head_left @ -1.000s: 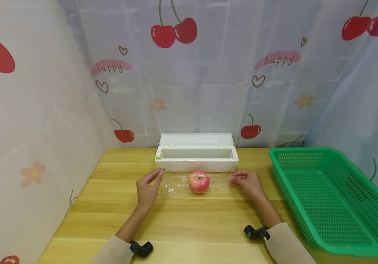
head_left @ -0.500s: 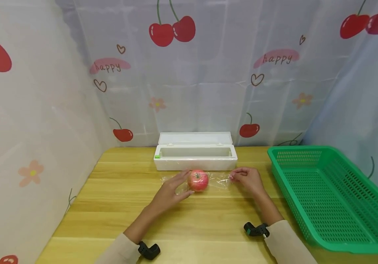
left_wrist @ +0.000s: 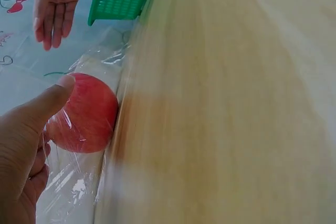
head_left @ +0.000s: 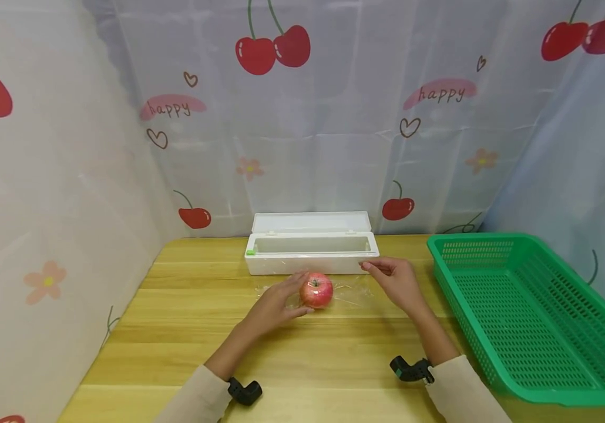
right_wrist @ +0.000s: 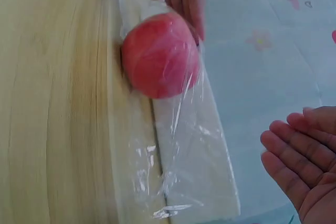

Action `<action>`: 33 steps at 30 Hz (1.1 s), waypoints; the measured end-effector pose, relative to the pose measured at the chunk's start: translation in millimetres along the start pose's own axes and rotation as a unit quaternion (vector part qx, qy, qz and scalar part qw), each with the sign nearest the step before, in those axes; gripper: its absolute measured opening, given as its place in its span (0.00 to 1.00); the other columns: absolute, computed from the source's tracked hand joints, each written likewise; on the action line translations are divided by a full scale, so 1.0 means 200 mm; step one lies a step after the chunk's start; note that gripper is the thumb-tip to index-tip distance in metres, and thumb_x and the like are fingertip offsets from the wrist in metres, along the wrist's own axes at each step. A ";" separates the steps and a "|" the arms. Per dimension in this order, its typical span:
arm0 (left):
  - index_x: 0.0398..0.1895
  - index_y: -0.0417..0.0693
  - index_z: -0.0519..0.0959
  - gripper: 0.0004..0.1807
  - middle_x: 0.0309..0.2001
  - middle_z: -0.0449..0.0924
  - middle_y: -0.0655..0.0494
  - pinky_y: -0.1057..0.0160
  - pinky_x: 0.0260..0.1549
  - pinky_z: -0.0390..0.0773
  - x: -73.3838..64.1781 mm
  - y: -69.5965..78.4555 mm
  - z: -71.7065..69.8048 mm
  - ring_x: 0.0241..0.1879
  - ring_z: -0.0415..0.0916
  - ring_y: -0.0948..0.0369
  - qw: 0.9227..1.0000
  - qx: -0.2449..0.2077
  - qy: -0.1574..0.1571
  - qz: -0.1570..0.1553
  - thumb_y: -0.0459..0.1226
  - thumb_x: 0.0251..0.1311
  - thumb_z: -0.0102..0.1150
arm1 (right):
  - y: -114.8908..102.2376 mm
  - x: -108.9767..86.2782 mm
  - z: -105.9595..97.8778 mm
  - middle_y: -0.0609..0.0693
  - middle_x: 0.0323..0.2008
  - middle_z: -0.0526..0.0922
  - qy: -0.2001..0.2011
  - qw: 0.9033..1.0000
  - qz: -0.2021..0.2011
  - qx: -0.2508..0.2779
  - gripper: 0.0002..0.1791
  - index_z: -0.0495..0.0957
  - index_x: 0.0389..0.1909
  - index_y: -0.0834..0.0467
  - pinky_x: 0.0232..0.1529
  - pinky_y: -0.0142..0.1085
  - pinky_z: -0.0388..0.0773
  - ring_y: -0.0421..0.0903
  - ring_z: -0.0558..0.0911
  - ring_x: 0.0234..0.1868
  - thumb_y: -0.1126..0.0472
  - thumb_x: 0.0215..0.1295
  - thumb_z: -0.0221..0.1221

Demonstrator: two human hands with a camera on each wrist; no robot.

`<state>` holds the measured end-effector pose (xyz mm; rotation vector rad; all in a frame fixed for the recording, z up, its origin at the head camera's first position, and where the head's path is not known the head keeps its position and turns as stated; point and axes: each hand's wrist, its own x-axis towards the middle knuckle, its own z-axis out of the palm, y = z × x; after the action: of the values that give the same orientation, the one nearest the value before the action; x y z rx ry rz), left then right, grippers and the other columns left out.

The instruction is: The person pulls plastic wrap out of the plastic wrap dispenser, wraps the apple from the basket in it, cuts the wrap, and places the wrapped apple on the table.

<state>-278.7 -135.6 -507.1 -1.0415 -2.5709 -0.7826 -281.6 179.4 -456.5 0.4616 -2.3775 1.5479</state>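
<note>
A red apple sits on the wooden table, wrapped in clear plastic film. The film's crumpled ends lie out to both sides of the fruit. From the left, my left hand holds the apple, thumb at its near side and fingers at its far side. In the left wrist view the thumb presses on the film over the apple. My right hand is raised right of the film, apart from it. In the right wrist view its fingers are extended and hold nothing.
Behind the apple stands a long white box with its lid raised against the curtain. A green basket occupies the right side of the table. Printed curtains enclose the table at the back and sides.
My left hand has moved right from the film's left end and taken hold of the apple. My right hand has let go of the film's right end and risen slightly.
</note>
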 end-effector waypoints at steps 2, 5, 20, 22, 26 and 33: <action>0.75 0.41 0.65 0.45 0.74 0.65 0.46 0.48 0.67 0.69 0.00 -0.01 0.00 0.72 0.64 0.50 1.000 0.001 -0.008 0.001 0.48 0.58 0.74 | -0.05 -0.01 0.03 0.53 0.44 0.89 -0.019 0.999 -0.031 -0.009 0.11 0.88 0.48 0.59 0.45 0.26 0.81 0.50 0.87 0.48 0.59 0.71 0.64; 0.75 0.41 0.65 0.46 0.74 0.65 0.47 0.50 0.68 0.68 0.01 -0.02 0.00 0.72 0.64 0.51 1.000 0.004 -0.021 -0.001 0.48 0.58 0.74 | -0.10 -0.03 0.09 0.52 0.46 0.89 -0.048 0.996 -0.070 -0.014 0.11 0.88 0.49 0.59 0.45 0.33 0.84 0.49 0.87 0.48 0.62 0.69 0.65; 0.76 0.41 0.63 0.48 0.74 0.63 0.45 0.54 0.67 0.70 0.04 -0.06 0.02 0.71 0.66 0.51 0.999 -0.019 -0.024 -0.027 0.45 0.55 0.76 | 0.00 -0.01 0.33 0.55 0.56 0.84 -0.153 0.968 -0.173 -0.095 0.26 0.82 0.59 0.64 0.56 0.47 0.81 0.52 0.83 0.57 0.64 0.59 0.73; 0.76 0.41 0.63 0.48 0.74 0.63 0.46 0.54 0.67 0.70 0.03 -0.07 0.02 0.71 0.66 0.51 0.999 -0.024 -0.024 -0.029 0.45 0.55 0.76 | 0.00 -0.01 0.34 0.56 0.58 0.83 -0.160 0.966 -0.171 -0.109 0.28 0.81 0.60 0.64 0.57 0.46 0.81 0.53 0.82 0.59 0.65 0.58 0.73; 0.76 0.42 0.63 0.48 0.74 0.64 0.45 0.54 0.66 0.71 0.03 -0.08 0.03 0.70 0.67 0.51 0.999 -0.029 -0.016 -0.029 0.43 0.54 0.77 | 0.00 -0.02 0.36 0.57 0.61 0.81 -0.172 0.963 -0.160 -0.136 0.32 0.78 0.64 0.62 0.59 0.47 0.79 0.54 0.80 0.62 0.65 0.56 0.74; 0.76 0.41 0.64 0.49 0.73 0.66 0.44 0.52 0.65 0.72 0.04 -0.08 0.04 0.70 0.68 0.50 0.999 -0.030 -0.008 -0.025 0.41 0.51 0.79 | 0.05 -0.01 0.38 0.58 0.67 0.75 -0.170 0.961 -0.153 -0.152 0.38 0.75 0.67 0.62 0.60 0.47 0.78 0.54 0.78 0.64 0.65 0.54 0.76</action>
<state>-296.0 -137.5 -516.2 -1.0092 -2.6117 -0.8728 -287.5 113.8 -494.6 1.0347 -2.5726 1.0104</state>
